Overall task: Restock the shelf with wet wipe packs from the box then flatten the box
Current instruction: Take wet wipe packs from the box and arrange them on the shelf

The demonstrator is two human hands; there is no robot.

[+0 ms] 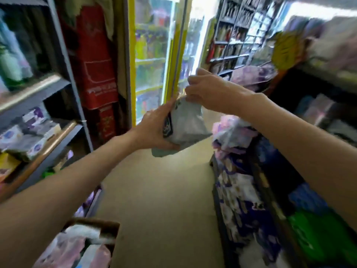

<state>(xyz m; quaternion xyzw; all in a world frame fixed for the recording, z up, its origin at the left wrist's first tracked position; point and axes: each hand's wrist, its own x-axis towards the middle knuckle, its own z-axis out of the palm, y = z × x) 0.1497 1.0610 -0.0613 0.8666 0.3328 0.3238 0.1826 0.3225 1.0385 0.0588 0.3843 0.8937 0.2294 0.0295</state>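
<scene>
- A narrow shop aisle with a pale beige floor (154,190) runs straight ahead, hemmed in by stock on both sides; the bare strip of floor is widest down the middle.
- Nearest, at the lower left, an open brown cardboard box (92,225) sits at the aisle's edge, with soft pink and white wet wipe packs (73,248) showing inside it.
- Along the right edge, a low rack of purple and white wrapped packs (241,200) juts toward the walkway, with green bags (318,233) behind it.
- On the left, a grey metal shelf unit (58,89) with a rounded front lip holds purple and white packets (32,120) on its middle level.
- Both bare arms reach forward over the open floor, holding a pale grey-white plastic pack (185,122) in the air, clear of either shelf.
- The left hand (154,128) grips the pack's lower side, fingers curled under it and thumb on top.
- The right hand (204,89) pinches the pack's top edge from above.
- Farther on stand tall red cartons (96,64) and a yellow-framed glass-door cooler (152,55), closing off the aisle's far end, with a bright gap to its right.
</scene>
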